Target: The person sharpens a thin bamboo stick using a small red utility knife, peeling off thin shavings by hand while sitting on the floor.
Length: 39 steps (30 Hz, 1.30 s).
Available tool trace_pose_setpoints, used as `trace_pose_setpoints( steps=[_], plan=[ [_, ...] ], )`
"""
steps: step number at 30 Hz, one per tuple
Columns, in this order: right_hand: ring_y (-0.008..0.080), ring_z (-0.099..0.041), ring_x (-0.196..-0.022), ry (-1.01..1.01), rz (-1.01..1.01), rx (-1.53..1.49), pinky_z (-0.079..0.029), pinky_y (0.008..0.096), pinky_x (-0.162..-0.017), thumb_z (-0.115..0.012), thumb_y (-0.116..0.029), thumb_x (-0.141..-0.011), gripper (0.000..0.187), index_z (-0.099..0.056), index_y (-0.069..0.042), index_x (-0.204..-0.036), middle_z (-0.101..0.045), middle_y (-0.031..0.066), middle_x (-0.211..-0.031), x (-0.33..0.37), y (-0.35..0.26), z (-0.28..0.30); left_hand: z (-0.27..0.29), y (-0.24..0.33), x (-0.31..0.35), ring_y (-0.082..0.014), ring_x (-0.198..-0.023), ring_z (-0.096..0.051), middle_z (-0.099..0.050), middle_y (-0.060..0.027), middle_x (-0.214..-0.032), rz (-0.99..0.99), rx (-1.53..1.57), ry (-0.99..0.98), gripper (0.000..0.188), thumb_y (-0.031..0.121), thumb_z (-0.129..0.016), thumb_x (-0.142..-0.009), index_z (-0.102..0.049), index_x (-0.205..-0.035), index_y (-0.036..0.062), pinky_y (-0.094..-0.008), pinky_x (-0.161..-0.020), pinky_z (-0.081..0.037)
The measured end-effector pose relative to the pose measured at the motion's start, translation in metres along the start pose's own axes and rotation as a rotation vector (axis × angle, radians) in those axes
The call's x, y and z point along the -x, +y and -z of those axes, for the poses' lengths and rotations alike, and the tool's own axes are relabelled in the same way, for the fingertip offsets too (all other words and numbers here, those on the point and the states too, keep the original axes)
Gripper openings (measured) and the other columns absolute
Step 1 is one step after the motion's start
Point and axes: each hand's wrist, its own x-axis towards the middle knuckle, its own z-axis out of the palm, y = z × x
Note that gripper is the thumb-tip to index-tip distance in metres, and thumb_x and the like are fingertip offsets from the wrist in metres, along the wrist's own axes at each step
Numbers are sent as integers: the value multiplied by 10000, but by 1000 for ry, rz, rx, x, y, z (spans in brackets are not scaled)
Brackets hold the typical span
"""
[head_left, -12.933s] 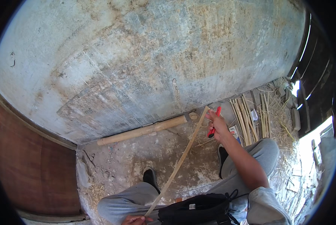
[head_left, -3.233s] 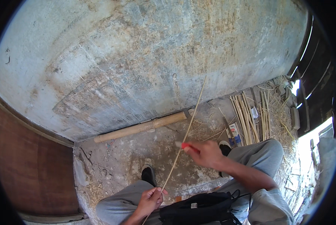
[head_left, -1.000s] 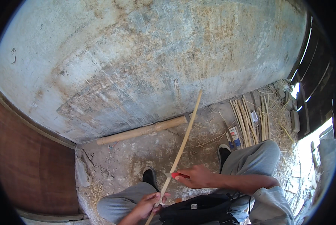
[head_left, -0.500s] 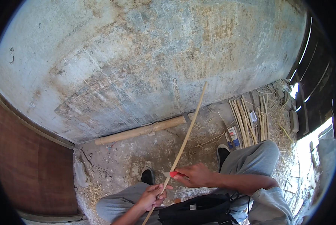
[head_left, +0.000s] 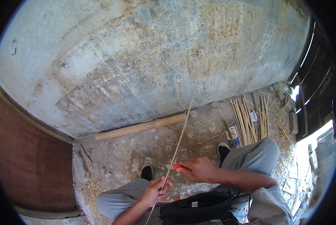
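A long, thin bamboo strip (head_left: 181,140) slants up and away from my lap toward the wall, its far end blurred. My left hand (head_left: 158,190) is closed around its lower part, and the near end runs down past the wrist. In my right hand (head_left: 201,169) is a small knife (head_left: 178,166) with a red handle and a short pale blade. The blade lies across the strip, just above my left fingers. Most of the handle is hidden in my right fist.
A thick bamboo pole (head_left: 138,132) lies along the foot of the stained wall (head_left: 138,67). Several split bamboo sticks (head_left: 244,122) lie at the right, beside a long dark blade (head_left: 228,129). A black bag (head_left: 196,206) rests on my lap. Shavings litter the floor.
The strip has turned to look narrower, and its far end has swung left. My right hand and the knife have moved slightly up and right along it. My left hand has risen slightly.
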Motion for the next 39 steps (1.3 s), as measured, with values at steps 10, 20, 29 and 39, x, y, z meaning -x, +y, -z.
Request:
trace_pose_setpoints(
  steps=[10,20,29,39],
  plan=[
    [314,-676,-550,65,31,171,-505,439,-472,-629,-440,-932,398,-716,-84,-1089,-694,123,-706,-2,-7,3,4,-2,18,-57,-423,-288,-319,39,-582,-12,-55,31,440,399,-363,-1093,-539,-995,9,-234,-378,-231],
    [305,-659,-504,75,27,303,-484,411,-416,-653,-427,-916,360,-715,-100,-1053,-681,98,-661,-4,-7,14,1,-3,19,-51,-421,-289,-316,50,-574,-18,-117,38,448,418,-353,-1090,-532,-959,28,-226,-372,-237],
    [388,-693,-631,-101,-178,168,-541,521,-594,-563,-495,-950,426,-714,-124,-1097,-704,177,-727,-10,13,-33,19,-10,14,-54,-435,-285,-321,47,-590,115,-180,214,406,410,-371,-1089,-515,-945,59,-241,-372,-232],
    [421,-689,-651,-23,-238,182,-536,543,-605,-573,-479,-946,404,-724,-125,-1068,-692,195,-695,-11,42,-25,15,-19,18,-52,-456,-292,-351,50,-592,88,-377,231,400,378,-350,-1099,-525,-939,56,-245,-403,-234]
  ],
)
